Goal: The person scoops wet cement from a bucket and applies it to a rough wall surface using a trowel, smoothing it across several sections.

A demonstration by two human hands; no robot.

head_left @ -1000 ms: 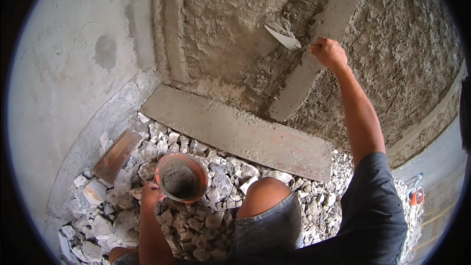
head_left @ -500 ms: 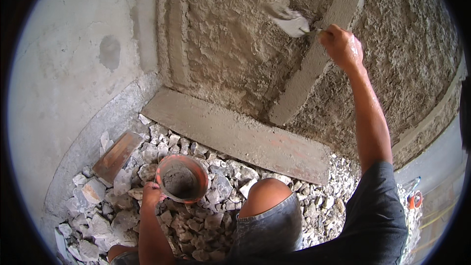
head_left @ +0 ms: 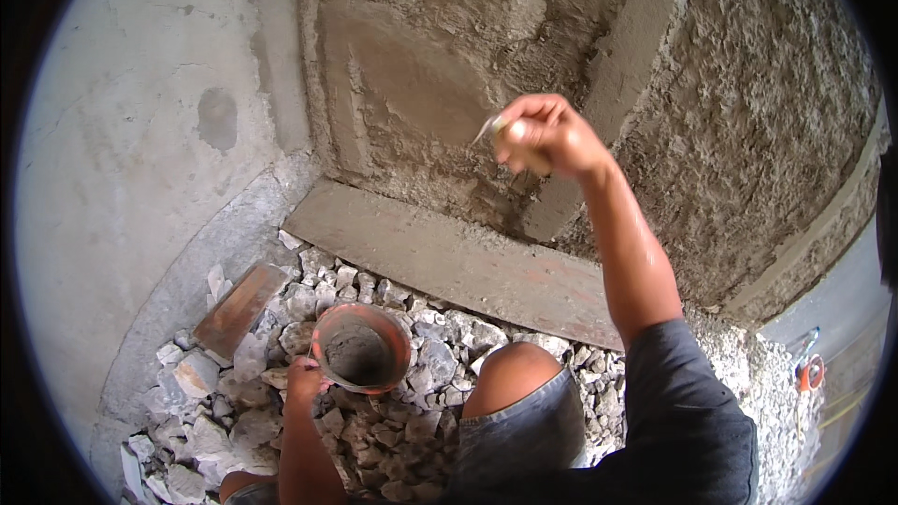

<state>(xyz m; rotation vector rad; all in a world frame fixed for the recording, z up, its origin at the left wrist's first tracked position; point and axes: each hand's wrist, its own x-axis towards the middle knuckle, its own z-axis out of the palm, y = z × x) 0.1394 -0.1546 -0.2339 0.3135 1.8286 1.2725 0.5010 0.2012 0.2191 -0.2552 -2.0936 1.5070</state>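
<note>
My right hand [head_left: 547,136] is raised in front of the rough wall [head_left: 655,178], its fingers closed round the handle of a trowel [head_left: 485,131]. The trowel's blade is smeared or turned away, so its outline is hard to make out. Just left of it lies a smooth, wet-looking brown patch [head_left: 412,75] on the wall. Low on the left, my left hand [head_left: 305,380] grips the edge of an orange bucket [head_left: 404,355], at its rim or handle. Grey mortar [head_left: 358,353] lies inside the bucket, which tips slightly toward me.
A wide mortar-smeared board [head_left: 449,257] runs along the wall's foot. Broken stones [head_left: 435,365] cover the ground around my bare knee [head_left: 513,379]. A wooden float or short board [head_left: 240,309] rests at left by the plain wall [head_left: 122,131]. An orange round object [head_left: 811,372] lies far right.
My right hand has swung left and down with the trowel, its wrist now turned. A smooth brown patch shows where the wall was rough. The left hand still holds the bucket.
</note>
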